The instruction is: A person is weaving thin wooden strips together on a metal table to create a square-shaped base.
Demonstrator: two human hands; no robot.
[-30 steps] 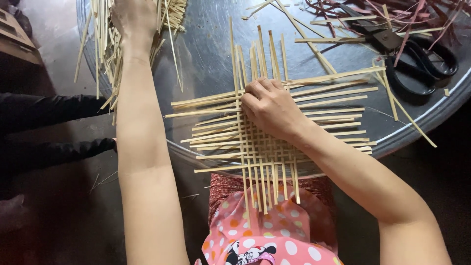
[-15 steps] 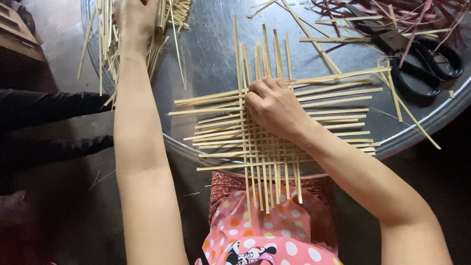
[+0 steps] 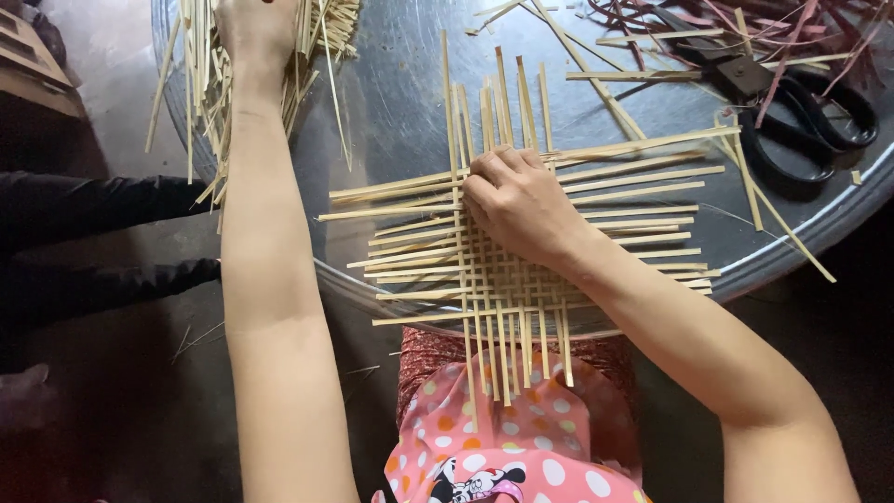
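- The right hand (image 3: 517,200) lies with its grip closed, fingers curled down on the woven bamboo mat (image 3: 507,251)
- The left hand (image 3: 253,28) reaches into the loose strips (image 3: 200,88); its grip I cannot tell
- The mat rests on the round metal counter (image 3: 400,102), near its front edge; black scissors (image 3: 792,102) are far right

tray (image 3: 391,102): round, grey metal, bore the work | scissors (image 3: 801,107): black, lay flat on tray at upper right | scraps (image 3: 792,23): dark reddish strips, heaped just beyond scissors | cloth (image 3: 521,447): pink, dotted, below tray edge | floor (image 3: 112,391): dark, few stray slivers
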